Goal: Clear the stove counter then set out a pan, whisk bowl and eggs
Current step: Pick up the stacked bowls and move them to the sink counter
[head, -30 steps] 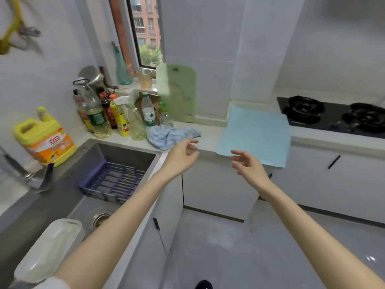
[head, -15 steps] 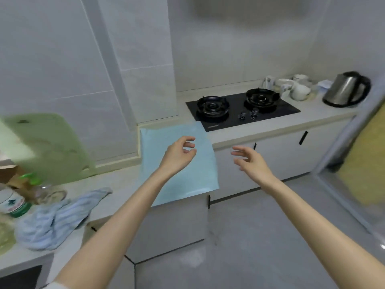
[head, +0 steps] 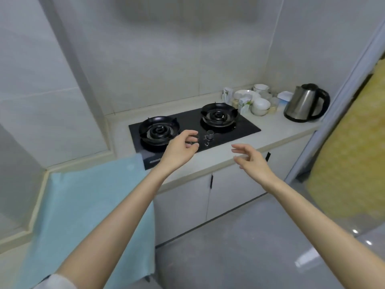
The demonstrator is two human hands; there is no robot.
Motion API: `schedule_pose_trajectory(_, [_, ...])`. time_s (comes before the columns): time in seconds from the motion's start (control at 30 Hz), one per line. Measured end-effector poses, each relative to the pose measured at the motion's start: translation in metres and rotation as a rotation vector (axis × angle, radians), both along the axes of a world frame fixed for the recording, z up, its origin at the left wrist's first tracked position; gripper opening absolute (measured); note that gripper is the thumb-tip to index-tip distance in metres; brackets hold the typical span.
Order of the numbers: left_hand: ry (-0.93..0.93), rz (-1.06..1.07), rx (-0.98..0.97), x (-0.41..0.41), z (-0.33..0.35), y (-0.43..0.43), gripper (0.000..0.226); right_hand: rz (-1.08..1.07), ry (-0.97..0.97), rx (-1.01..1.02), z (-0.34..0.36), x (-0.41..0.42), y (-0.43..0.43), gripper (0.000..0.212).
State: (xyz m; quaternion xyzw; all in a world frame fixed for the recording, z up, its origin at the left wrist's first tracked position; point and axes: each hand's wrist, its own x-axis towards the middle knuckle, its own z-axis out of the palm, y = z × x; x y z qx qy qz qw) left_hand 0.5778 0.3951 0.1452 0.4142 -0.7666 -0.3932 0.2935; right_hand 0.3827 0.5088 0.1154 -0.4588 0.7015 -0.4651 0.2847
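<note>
Black glass marks the hob (head: 193, 130), set into a pale counter (head: 277, 130) with two ringed burners, one at its left (head: 159, 130) and one at its right rear (head: 218, 114). A metal knob (head: 210, 134) stands near the hob's front edge.

Both hands are held out, well apart from each other, and hold nothing. The left hand (head: 181, 149) hovers over the front of the hob, just left of the knob, fingers loosely curled; whether the fingertips touch the glass cannot be told. The right hand (head: 252, 159) hangs in front of the counter edge, right of the hob's front corner, fingers relaxed and spread a little.

The counter's clutter sits to the right of the hob, at the back: stacked white bowls (head: 260, 106), a white plate (head: 245, 94) behind them, a cup (head: 260, 88) by the wall, and small cartons (head: 243, 104) just beside the right burner. Further right of the hob stands a steel kettle (head: 305, 103) with a black handle.

Left of the hob, a blue cloth (head: 83, 205) covers the counter and hangs over its front edge. White cabinet doors (head: 235, 188) run below the hob. Far right of it, a yellow textured surface (head: 350, 153) fills the frame's edge, blurred.
</note>
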Motion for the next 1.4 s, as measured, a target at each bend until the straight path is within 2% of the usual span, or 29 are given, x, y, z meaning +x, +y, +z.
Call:
schedule_pose_trajectory(0.1, [0.006, -0.019, 0.005, -0.074, 0.004, -0.042, 0.037, -0.031, 0.005, 0.005, 0.004, -0.071, -0.039, 0.033])
schedule_pose_trajectory(0.5, [-0.010, -0.134, -0.003, -0.244, -0.005, -0.162, 0.038, -0.079, 0.062, 0.014, -0.001, -0.229, -0.145, 0.037])
schedule_pose_trajectory(0.8, [-0.013, -0.182, 0.034, -0.377, -0.018, -0.282, 0.037, -0.098, 0.121, 0.106, -0.010, -0.358, -0.255, 0.038])
schedule_pose_trajectory(1.13, [-0.083, -0.198, 0.321, -0.501, -0.090, -0.369, 0.043, -0.192, 0.024, 0.235, -0.062, -0.500, -0.346, 0.038])
schedule_pose_trajectory(1.23, [-0.061, -0.157, 0.482, -0.532, -0.112, -0.383, 0.048, -0.195, -0.057, 0.293, -0.084, -0.532, -0.369, 0.038])
schedule_pose_trajectory(1.3, [-0.010, -0.103, 0.632, -0.556, -0.126, -0.390, 0.042, -0.194, -0.150, 0.341, -0.100, -0.553, -0.387, 0.037])
schedule_pose_trajectory(1.4, [0.048, -0.028, 0.819, -0.585, -0.149, -0.400, 0.048, -0.214, -0.304, 0.386, -0.120, -0.577, -0.411, 0.033])
